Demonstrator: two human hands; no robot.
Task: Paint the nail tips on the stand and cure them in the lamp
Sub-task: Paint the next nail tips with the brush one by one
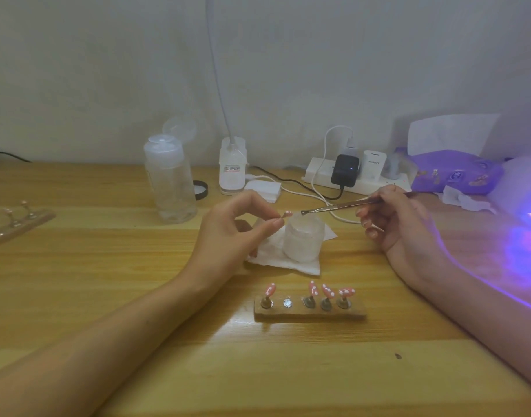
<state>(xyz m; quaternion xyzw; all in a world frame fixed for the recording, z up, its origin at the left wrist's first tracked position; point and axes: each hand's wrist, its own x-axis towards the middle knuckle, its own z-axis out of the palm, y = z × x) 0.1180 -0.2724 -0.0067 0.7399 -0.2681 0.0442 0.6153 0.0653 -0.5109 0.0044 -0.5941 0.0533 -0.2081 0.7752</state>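
**Four Tips on the Stand, One in Hand**

Four pink nail tips (310, 288) dotted with white stood on their pegs in the wooden stand (310, 311) at the near middle of the tabletop (137, 296); the second socket from the left sat bare. The fifth tip (77, 212) was up in the left hand (234, 230), its peg pinched between thumb and forefinger, the other fingers loosely curled. The right hand (390, 221) was closed in a pen grip on a slim metal-handled brush (348, 204), whose dark bristle end hovered at the rim of a frosted jar (303, 236) set on a white tissue (288, 263), just right of the held tip. Whether the bristles touched the jar could not be told.

The step looked like loading the brush before working on the held tip. It would go best with a small load, the excess wiped on the rim, and the tip kept steady and tilted toward the brush. Light strokes would spare the white dots. The peg should then seat upright in the bare socket. The curing lamp (529, 206) glowed violet at the far right edge, well apart from the stand.
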